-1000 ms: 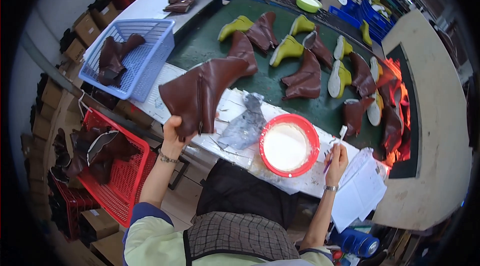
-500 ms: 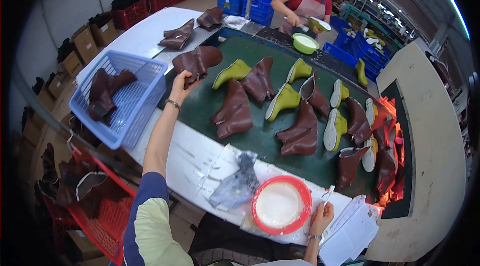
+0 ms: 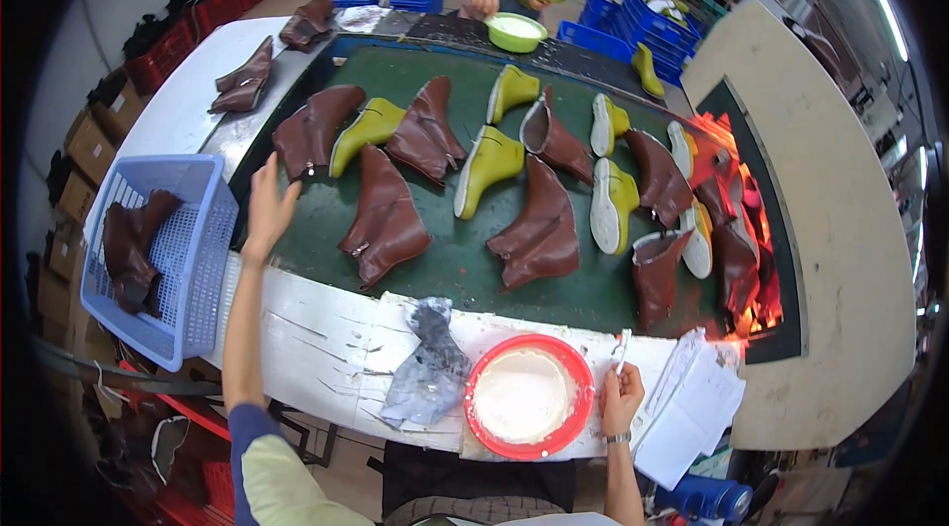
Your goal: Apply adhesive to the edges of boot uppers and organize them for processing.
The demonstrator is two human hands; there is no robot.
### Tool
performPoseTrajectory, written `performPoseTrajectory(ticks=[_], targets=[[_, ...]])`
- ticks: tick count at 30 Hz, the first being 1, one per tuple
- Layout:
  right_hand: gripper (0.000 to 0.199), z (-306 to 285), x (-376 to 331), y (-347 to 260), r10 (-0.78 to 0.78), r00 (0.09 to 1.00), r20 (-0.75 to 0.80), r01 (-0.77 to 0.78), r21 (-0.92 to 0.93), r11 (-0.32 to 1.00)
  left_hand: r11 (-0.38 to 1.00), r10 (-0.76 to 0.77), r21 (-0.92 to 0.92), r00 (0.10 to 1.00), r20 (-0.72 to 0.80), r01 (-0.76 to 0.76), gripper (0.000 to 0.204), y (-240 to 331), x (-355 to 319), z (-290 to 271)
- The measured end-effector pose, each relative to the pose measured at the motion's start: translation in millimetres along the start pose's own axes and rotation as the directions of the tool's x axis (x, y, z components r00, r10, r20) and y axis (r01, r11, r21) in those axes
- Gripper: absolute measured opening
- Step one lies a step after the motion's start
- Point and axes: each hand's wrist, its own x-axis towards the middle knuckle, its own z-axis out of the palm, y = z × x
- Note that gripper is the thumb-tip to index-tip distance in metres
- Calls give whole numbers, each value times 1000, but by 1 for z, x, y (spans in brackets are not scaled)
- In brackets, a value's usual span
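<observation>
My left hand is stretched out at the left end of the green belt, its fingers apart and nothing in them. Just beyond its fingertips lies a dark brown leather boot upper. Beside the red bowl of white paste, my right hand is closed round the handle of a small brush, which points upward. Several more brown boot uppers and yellow-green sole pieces are spread across the belt. Some of the soles have white undersides.
A blue plastic basket with a brown upper stands at the left. A crumpled grey plastic bag and papers flank the bowl. At the right the belt enters a glowing red opening. Across the belt a person works over a green bowl.
My left hand has let go of the brown upper, which now rests on the belt, and has drawn back slightly. My right hand still grips the brush. The whole view has shifted.
</observation>
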Motion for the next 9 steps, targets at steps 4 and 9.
performPoseTrajectory(ticks=[4,9], targets=[[13,0,1,3,-43,999,22,44,-21,999,984,56,176,960,-273,-8,41,26,-150,-134],[16,-2,2,11,-89,995,38,88,36,996,771,180,607,848,-499,194,36,8,-274,-254]])
